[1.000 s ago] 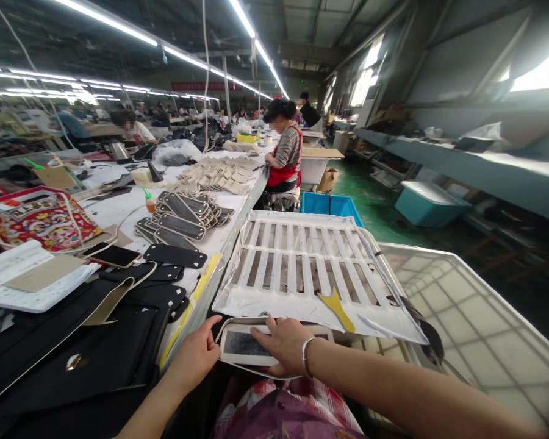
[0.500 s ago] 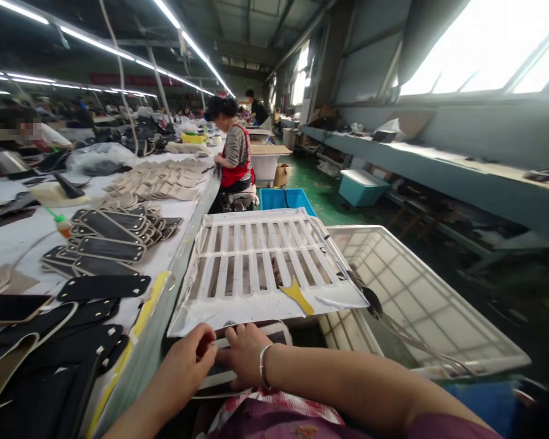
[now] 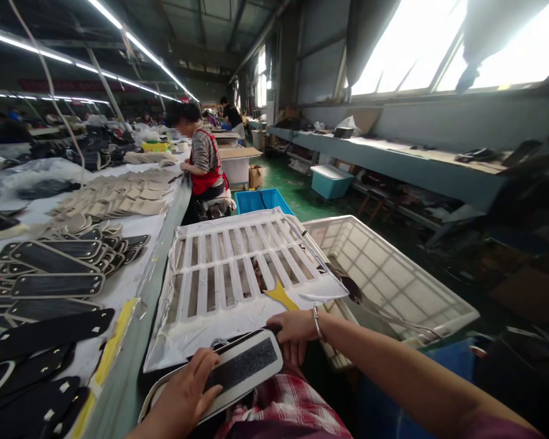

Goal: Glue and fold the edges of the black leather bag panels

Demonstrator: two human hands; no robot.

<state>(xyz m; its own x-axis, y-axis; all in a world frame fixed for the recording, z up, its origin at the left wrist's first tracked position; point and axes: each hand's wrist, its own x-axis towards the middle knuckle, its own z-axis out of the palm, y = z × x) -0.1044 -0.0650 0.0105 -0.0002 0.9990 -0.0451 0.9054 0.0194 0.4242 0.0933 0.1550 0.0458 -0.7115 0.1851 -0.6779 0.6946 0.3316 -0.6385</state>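
A flat oblong piece (image 3: 244, 367) with a dark middle and a pale border lies over my lap, just below a white slatted board (image 3: 229, 271). My left hand (image 3: 185, 396) rests on the piece's near end with the fingers curled over its edge. My right hand (image 3: 295, 332), a bangle at the wrist, is at the piece's far end; its fingers bend down behind the edge, and their hold is hidden. A yellow cut-out scrap (image 3: 281, 296) lies on the board close to my right hand.
Long worktable (image 3: 132, 244) at left carries rows of black oblong pieces (image 3: 55, 283) and beige pieces (image 3: 119, 198). A white plastic crate (image 3: 384, 274) stands at right, a blue bin (image 3: 260, 199) beyond the board. A person in a red apron (image 3: 204, 167) sits further along the table.
The view has swung right. The oblong piece has come out from under the board and now lies angled across my lap; my right hand slid to its far end.
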